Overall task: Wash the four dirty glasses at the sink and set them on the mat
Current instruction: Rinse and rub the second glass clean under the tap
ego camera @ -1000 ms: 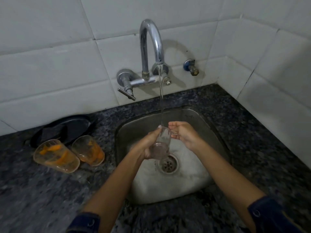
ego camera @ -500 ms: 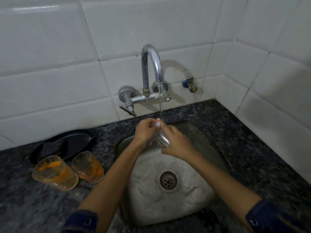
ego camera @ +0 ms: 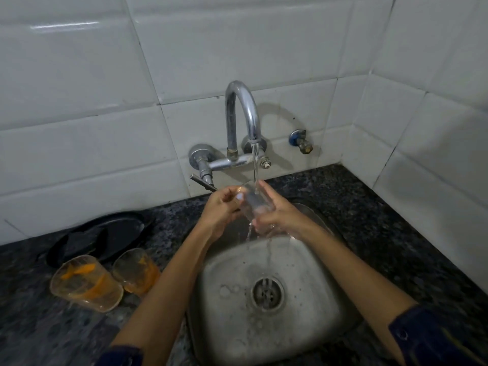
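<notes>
Head view: both hands hold one clear glass (ego camera: 254, 203) under the tap (ego camera: 244, 122) stream, above the sink's (ego camera: 311, 326) back edge. The left hand (ego camera: 220, 210) curls round its mouth end; the right hand (ego camera: 277, 215) cups its base. Wet glass is likely slippery and fragile, safest gripped round the wall. Two orange-stained glasses (ego camera: 105, 281) wait on the counter's (ego camera: 383, 220) left side, beside a black tray (ego camera: 105, 233); the right side offers room.

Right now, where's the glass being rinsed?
Centre of the head view: the glass is held between the left hand and right hand, under the tap stream, above the sink.
</notes>
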